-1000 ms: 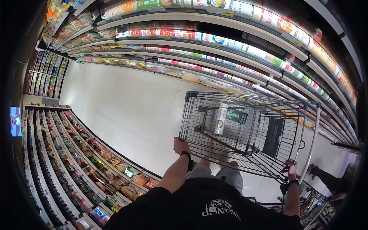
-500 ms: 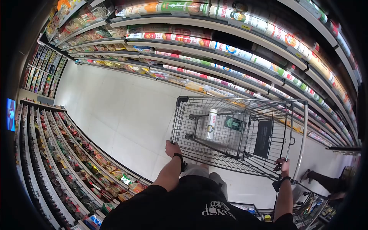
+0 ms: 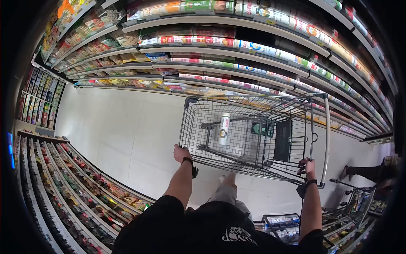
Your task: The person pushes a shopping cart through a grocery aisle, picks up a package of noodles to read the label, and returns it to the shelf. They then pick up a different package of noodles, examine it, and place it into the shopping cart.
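Observation:
A black wire shopping cart [image 3: 237,167] stands sideways before me, its pale handle bar [image 3: 326,139] on the right. My left hand [image 3: 182,153] is closed on the cart's near rim at the left end. Close to the handle, my right hand [image 3: 307,167] has its fingers curled around the wire of the near side. Inside the basket lies a white cylindrical package [image 3: 224,128] with red lettering and a round picture. A dark green panel [image 3: 261,129] and a dark flap [image 3: 283,140] show toward the handle end.
Shelves [image 3: 186,21] with rolled white packages and bagged goods run along the far side. Lower left are racks [image 3: 84,186] of small packets. Another cart [image 3: 359,203] and a person's leg [image 3: 363,171] are at the right. Pale floor [image 3: 118,122] extends left.
The cart and both my hands have shifted left and slightly up in view. One of my legs has stepped forward. More of the other cart at the right now shows.

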